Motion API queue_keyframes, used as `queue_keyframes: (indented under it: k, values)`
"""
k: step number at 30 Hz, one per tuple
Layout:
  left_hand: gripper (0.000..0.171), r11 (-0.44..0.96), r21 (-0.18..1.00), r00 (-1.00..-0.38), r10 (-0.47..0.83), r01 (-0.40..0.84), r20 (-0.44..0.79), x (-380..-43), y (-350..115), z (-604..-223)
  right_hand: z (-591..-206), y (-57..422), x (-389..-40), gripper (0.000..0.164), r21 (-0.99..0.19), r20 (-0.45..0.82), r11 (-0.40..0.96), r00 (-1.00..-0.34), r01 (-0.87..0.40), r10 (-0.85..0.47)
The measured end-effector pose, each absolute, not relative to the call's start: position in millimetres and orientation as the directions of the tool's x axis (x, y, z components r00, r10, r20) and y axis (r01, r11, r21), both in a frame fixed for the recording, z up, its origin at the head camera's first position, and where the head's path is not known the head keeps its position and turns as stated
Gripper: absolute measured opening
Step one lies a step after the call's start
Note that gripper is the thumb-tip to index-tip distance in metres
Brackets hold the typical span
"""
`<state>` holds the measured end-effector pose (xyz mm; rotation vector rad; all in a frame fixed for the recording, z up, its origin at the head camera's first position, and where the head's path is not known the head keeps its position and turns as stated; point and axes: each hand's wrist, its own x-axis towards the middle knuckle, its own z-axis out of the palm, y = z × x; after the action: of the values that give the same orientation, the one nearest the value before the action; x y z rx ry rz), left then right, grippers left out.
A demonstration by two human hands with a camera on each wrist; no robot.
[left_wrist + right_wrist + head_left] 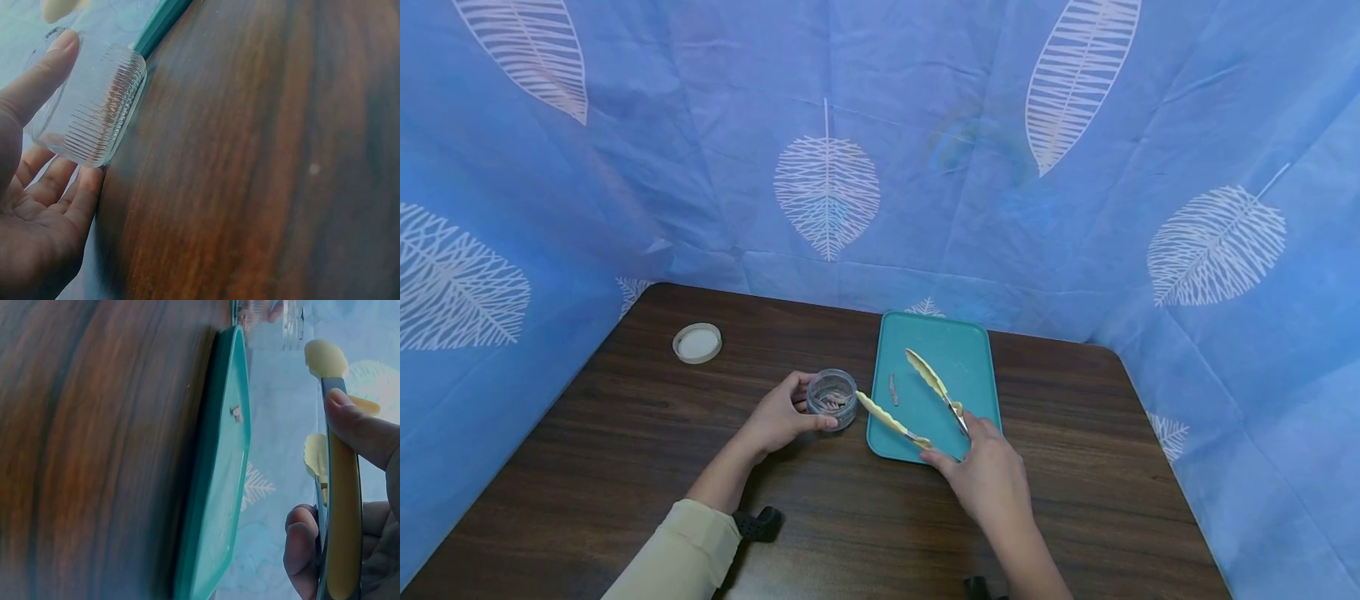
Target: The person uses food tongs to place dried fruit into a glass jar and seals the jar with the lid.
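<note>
My left hand (781, 421) grips a clear ribbed jar (832, 400) that stands on the table, thumb on the near side and fingers behind it. A few small brownish pieces lie in the bottom of the jar. In my right hand (988, 471) is a pair of tongs (342, 487) with pale yellow tips, spread wide with nothing between them. One tip is beside the jar's rim; the other is over the teal tray (970, 350). On that tray lies a thin brownish strip (893, 389), between the two tong arms as seen from the head view.
A round lid (697, 343) with a white inside lies on the dark wooden table (625, 450), at the back left. Blue cloth (910, 208) with white leaf prints hangs behind and at both sides of the table.
</note>
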<state>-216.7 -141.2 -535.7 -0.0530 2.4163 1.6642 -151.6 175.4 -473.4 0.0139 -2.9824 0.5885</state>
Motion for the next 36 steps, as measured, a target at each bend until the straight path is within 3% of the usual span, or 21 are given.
queue_keyframes:
  k: [15, 36]
  values:
    - [0.083, 0.37, 0.919, -0.978, 0.095, -0.136, -0.183, -216.5, -141.1, -535.8, -493.7, 189.7, -157.8, 0.097, -0.354, -0.021, 0.934, -0.998, 0.055, 0.051]
    - [0.084, 0.37, 0.917, -0.976, 0.095, -0.148, -0.196, -217.6, -141.6, -535.1, -501.2, 192.6, -160.7, 0.074, -0.318, -0.005, 0.948, -1.0, 0.027, 0.027]
